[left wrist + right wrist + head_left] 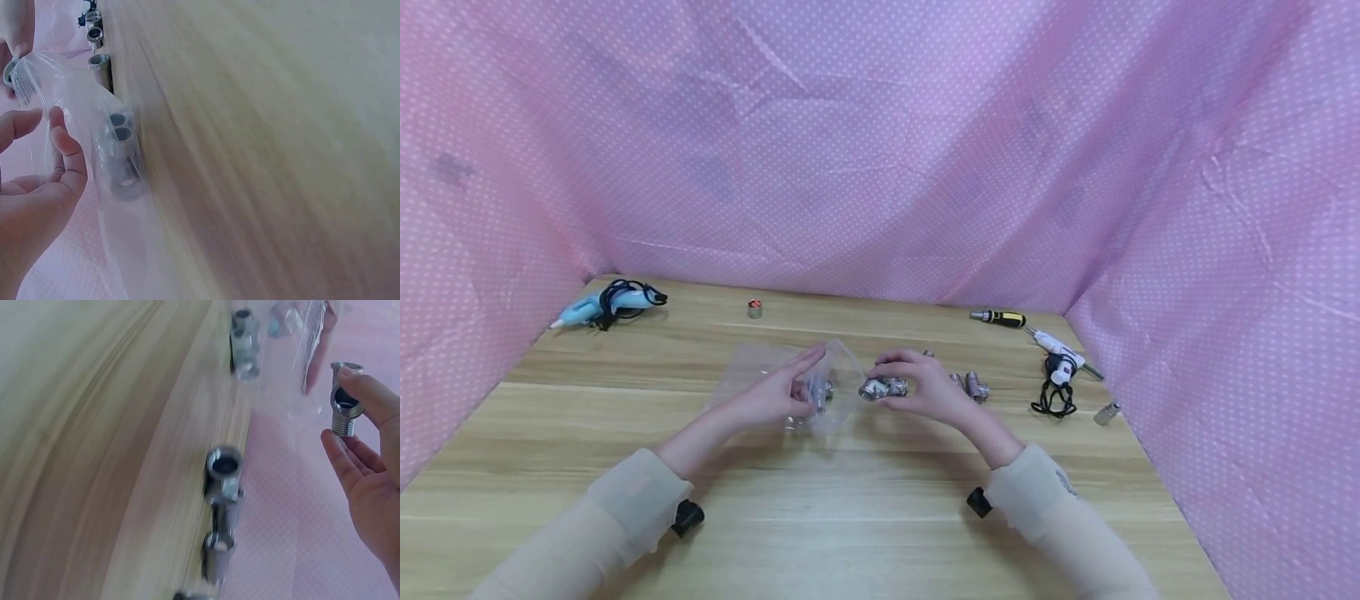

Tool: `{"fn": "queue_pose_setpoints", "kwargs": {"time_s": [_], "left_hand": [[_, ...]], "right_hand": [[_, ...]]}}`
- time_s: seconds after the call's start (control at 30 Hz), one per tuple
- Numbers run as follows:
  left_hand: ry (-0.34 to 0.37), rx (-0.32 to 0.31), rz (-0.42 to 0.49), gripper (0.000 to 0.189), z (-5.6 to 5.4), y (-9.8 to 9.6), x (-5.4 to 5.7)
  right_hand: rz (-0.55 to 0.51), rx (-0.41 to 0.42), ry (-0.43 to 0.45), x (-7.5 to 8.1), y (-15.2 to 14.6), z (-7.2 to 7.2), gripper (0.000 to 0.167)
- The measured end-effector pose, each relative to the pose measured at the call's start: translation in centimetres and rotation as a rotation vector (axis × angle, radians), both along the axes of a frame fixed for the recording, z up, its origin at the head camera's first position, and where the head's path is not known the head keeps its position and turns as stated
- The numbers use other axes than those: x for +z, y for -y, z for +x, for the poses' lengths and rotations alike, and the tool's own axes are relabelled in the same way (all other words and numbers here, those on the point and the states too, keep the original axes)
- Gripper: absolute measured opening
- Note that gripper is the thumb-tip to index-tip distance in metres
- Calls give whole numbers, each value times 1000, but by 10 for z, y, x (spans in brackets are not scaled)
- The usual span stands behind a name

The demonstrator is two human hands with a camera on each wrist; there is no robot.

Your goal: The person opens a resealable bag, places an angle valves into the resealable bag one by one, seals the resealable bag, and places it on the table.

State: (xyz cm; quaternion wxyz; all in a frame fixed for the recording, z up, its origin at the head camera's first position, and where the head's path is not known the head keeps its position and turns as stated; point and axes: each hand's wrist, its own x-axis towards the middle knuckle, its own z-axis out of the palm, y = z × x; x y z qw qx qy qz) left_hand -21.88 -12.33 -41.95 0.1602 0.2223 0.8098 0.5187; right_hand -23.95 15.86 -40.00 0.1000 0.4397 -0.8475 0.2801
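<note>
Apparently part-way: several fittings (pixel 122 147) inside bag (pixel 125 244), loose tees (pixel 977 387) left on desk (pixel 850 517), 3 o'clock of right hand (pixel 928 393). Left hand (pixel 775 396) pinches bag; right hand grips fitting (pixel 344 412) (not yet in), bag's 3 o'clock.

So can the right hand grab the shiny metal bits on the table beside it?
Probably not just yet: the right hand holds one metal fitting, so it would likely need to let go first. The loose fittings lie close by, with nothing seen blocking the way.
</note>
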Motion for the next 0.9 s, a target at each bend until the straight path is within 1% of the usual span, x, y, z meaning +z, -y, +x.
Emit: {"fn": "queue_pose_setpoints", "kwargs": {"time_s": [0.1, 0.2, 0.43, 0.53, 0.7, 0.77, 0.9], "left_hand": [[-6, -6, -5, 99, 0, 0, 1], [4, -4, -11, 100, 0, 1, 2], [11, -11, -17, 102, 1, 2, 3], [17, -15, -11, 102, 1, 2, 3], [6, -30, -10, 101, 1, 2, 2], [3, -28, -15, 101, 1, 2, 2], [4, -19, -18, 102, 2, 1, 3]], "right_hand": [[-7, 22, -1, 1, 12, -1, 41], [6, 31, 3, 0, 23, -4, 42], [158, -25, 49, -11, 40, -10, 46], [214, -53, 63, -15, 45, -10, 47], [309, -94, 65, -20, 50, -5, 50], [333, -93, 69, -22, 52, -3, 51], [334, -75, 82, -24, 55, 0, 52]]}}
